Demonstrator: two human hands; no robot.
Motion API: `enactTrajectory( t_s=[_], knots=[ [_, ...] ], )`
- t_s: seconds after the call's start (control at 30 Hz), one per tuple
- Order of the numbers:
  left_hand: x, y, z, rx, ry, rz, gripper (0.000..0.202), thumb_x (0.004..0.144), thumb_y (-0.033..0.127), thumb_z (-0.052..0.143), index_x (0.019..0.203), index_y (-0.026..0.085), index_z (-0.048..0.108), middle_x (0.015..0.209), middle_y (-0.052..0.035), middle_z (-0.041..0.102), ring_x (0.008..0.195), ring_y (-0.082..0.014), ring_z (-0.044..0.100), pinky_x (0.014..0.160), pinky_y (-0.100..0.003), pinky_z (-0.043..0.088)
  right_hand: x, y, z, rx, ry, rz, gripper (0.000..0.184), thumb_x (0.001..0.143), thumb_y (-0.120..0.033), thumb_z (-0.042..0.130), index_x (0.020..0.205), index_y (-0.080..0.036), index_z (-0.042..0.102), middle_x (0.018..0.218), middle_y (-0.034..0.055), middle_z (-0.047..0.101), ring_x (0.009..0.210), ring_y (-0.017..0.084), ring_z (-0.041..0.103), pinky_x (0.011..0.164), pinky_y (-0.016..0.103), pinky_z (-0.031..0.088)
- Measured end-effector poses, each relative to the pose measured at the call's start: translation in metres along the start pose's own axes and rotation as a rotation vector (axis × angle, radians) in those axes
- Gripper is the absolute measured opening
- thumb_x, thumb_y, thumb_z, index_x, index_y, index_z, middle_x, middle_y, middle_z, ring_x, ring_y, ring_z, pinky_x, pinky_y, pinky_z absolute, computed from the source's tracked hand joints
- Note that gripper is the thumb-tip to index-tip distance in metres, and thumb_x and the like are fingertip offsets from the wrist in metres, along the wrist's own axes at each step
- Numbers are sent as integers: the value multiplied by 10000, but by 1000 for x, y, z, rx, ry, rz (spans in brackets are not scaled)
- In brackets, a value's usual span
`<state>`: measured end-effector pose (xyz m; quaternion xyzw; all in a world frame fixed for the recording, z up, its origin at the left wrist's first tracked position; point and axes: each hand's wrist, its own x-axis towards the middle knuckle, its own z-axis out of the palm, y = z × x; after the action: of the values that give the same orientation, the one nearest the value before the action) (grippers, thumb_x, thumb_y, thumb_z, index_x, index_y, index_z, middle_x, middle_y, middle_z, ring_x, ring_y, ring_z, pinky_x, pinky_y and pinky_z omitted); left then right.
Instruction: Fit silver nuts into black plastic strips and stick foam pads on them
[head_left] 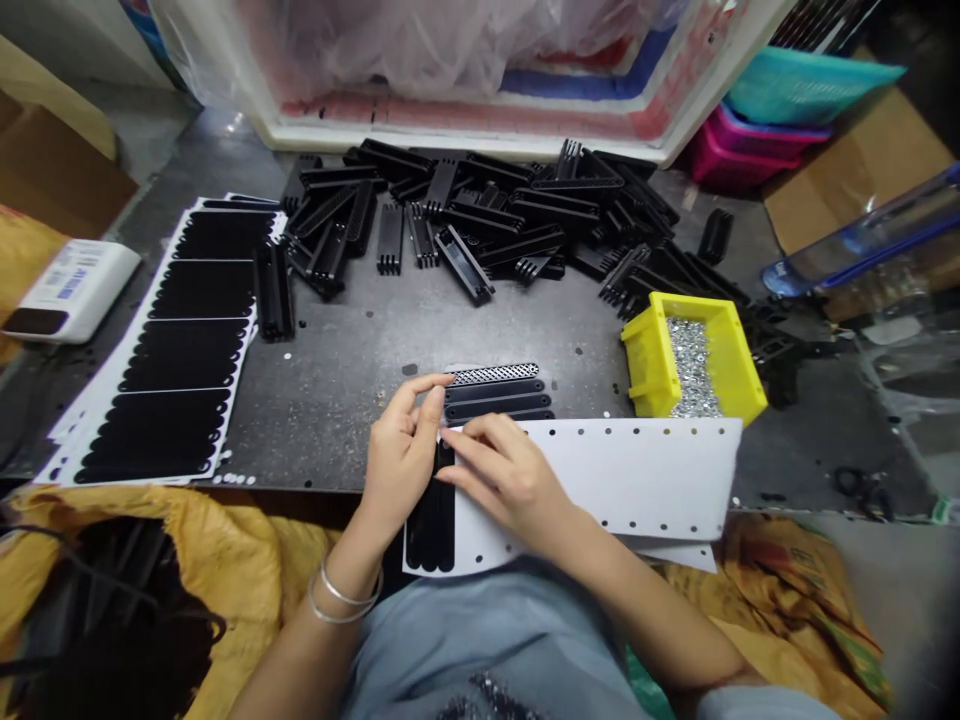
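Observation:
A white backing sheet (600,475) with small holes along its edges lies across the table's front edge and over my lap. Several black rounded adhesive strips (430,530) are stuck side by side at its left end. My left hand (403,445) is closed by the sheet's upper left corner, thumb against the curled fingers; what it pinches is hidden. Thumb and index finger of my right hand (510,470) close on the upper end of a black strip. Just beyond my fingers lie several dark slim bars (499,400), the farthest one topped with a silver mesh-patterned strip (495,374).
A yellow bin (651,362) of small metal parts stands at the right. Black slotted plastic pieces (480,215) are heaped at the back. Sheets of black strips (184,345) lie left, beside a white device (75,290). A yellow sack (255,570) sits below the left edge.

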<state>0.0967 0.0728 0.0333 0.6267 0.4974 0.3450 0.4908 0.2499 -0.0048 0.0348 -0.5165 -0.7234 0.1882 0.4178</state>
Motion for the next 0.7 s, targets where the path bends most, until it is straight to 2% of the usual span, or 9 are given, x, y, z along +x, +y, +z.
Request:
enactTrajectory(
  t_s=[0.13, 0.2, 0.27, 0.33, 0.43, 0.53, 0.6, 0.63, 0.7],
  knots=[
    [-17, 1, -9, 44, 18, 25, 376, 1038, 512, 530, 1255, 240, 672, 544, 95, 308, 433, -87, 236, 440, -249, 207, -18, -17, 7, 358, -49, 138, 81, 985, -267, 678, 1053, -223, 682, 1040, 55, 626, 984, 180, 638, 878, 346, 577],
    [-24, -3, -11, 68, 26, 39, 364, 1038, 490, 542, 1272, 242, 671, 530, 101, 312, 431, -85, 245, 440, -240, 215, -24, -17, 5, 402, -78, 183, 154, 960, -268, 713, 1101, -224, 668, 1127, 70, 622, 1072, 187, 637, 944, 357, 575],
    [-29, -6, -10, 76, 24, 56, 358, 1028, 471, 574, 1285, 245, 676, 531, 96, 398, 440, -83, 309, 458, -224, 276, -27, -14, 7, 352, -63, 180, 342, 967, -262, 704, 1297, -226, 620, 1214, 101, 609, 1146, 201, 619, 990, 383, 570],
    [-32, -9, -6, 58, 40, 58, 378, 1012, 470, 604, 1305, 242, 674, 579, 74, 534, 474, -89, 419, 493, -213, 355, -26, -13, 12, 314, -13, 139, 385, 992, -239, 664, 1371, -233, 596, 1190, 103, 616, 1128, 201, 625, 978, 396, 581],
    [-33, -17, -7, 100, 97, 67, 405, 1003, 463, 622, 1334, 235, 664, 654, 48, 651, 521, -104, 524, 540, -211, 424, -27, -19, 14, 377, -40, 82, 183, 998, -213, 643, 1166, -244, 710, 1090, 74, 634, 1056, 195, 648, 935, 398, 601],
    [-31, -30, -26, 327, 78, 185, 358, 1007, 421, 627, 1315, 250, 691, 644, 54, 663, 508, -96, 531, 591, -210, 434, -31, -23, -5, 671, -201, 196, 49, 988, -267, 672, 1003, -238, 709, 1155, 67, 625, 1033, 186, 697, 926, 397, 619],
    [-28, -36, -42, 517, 54, 286, 348, 1002, 409, 636, 1310, 262, 703, 651, 48, 671, 526, -105, 555, 635, -227, 431, -30, -17, -28, 845, -158, 324, 83, 999, -304, 660, 1066, -255, 661, 1191, 58, 601, 908, 156, 728, 832, 378, 645],
    [-27, -37, -49, 601, 49, 325, 361, 995, 410, 645, 1320, 263, 699, 692, 33, 694, 574, -123, 591, 680, -244, 437, -27, -10, -39, 843, -89, 364, 127, 997, -311, 662, 1116, -272, 641, 1176, 49, 594, 837, 140, 720, 770, 362, 647],
    [-21, -33, -56, 715, 79, 373, 390, 977, 410, 664, 1335, 257, 689, 867, -20, 756, 761, -182, 670, 815, -300, 442, -14, 8, -57, 582, 15, 366, 240, 955, -289, 719, 1186, -299, 655, 1125, 41, 598, 843, 150, 683, 736, 343, 624]
  ],
)
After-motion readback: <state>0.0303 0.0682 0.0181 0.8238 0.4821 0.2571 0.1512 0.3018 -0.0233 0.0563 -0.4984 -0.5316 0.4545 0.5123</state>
